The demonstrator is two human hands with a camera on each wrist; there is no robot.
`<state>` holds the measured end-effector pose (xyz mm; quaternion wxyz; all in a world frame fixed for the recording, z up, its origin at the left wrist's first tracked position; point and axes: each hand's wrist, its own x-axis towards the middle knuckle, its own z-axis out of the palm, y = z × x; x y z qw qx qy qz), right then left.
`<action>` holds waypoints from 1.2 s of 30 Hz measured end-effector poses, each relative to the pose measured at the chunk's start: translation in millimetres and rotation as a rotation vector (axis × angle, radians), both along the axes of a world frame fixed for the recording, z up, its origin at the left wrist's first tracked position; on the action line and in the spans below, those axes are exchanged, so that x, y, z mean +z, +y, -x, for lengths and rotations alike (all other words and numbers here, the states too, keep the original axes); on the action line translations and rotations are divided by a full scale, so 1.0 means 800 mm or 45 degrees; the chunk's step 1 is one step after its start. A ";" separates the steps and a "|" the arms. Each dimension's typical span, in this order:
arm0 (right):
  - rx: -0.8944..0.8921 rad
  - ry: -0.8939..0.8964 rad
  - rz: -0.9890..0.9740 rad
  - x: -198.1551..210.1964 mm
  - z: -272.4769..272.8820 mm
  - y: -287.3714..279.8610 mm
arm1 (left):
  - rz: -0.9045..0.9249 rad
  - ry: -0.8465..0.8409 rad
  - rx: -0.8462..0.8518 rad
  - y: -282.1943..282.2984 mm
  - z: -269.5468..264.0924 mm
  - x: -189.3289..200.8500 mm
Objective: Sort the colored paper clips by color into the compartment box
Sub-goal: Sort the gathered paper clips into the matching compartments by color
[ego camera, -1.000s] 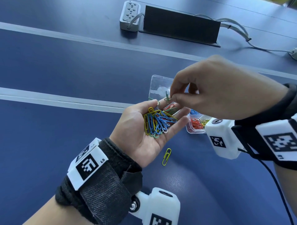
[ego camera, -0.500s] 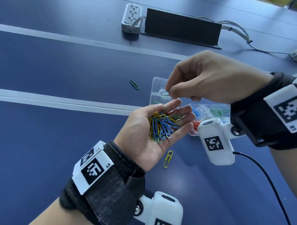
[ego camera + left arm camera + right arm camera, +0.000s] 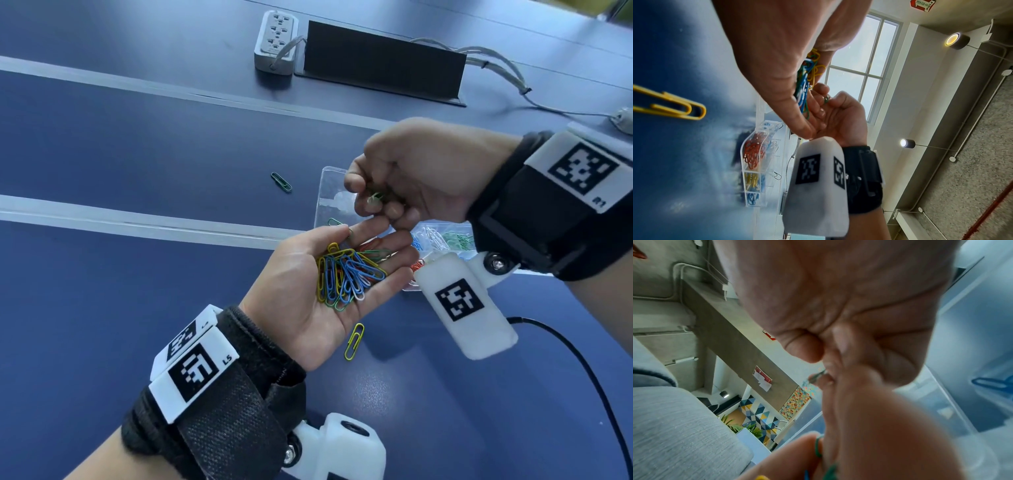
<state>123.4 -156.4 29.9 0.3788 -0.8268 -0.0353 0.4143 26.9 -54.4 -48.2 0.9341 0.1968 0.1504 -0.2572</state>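
My left hand point(image 3: 308, 294) lies palm up over the table and carries a loose pile of paper clips point(image 3: 346, 274), blue, yellow, green, red and white. Just above its fingertips my right hand point(image 3: 371, 202) pinches a green paper clip point(image 3: 376, 197) between thumb and fingers; the same green paper clip point(image 3: 826, 99) shows in the left wrist view. Behind both hands sits the clear compartment box point(image 3: 442, 236); white, green, blue and red clips show in it. The box point(image 3: 756, 162) also shows red, yellow and blue sections in the left wrist view.
A dark green clip point(image 3: 281, 182) lies loose on the blue table left of the box's clear lid point(image 3: 329, 185). A yellow clip point(image 3: 354, 341) lies under my left hand. At the back stand a power strip point(image 3: 275, 42), a black panel point(image 3: 380, 61) and grey cables point(image 3: 507, 75).
My right hand rose off the pile with the green clip and turned its palm toward me. A dark green clip lies left of the box where none showed a second ago.
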 end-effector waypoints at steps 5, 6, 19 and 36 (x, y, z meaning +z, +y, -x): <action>0.140 -0.130 0.194 -0.009 0.002 0.014 | 0.013 -0.029 0.010 -0.001 0.001 0.000; 0.236 -0.158 0.255 -0.010 0.003 0.015 | 0.008 -0.034 0.016 -0.001 0.001 0.000; 0.315 -0.294 0.314 -0.004 -0.021 0.042 | 0.033 0.009 0.141 0.013 -0.008 -0.001; 0.833 -0.924 0.983 -0.035 -0.053 0.123 | 0.007 0.112 0.297 0.035 -0.021 -0.007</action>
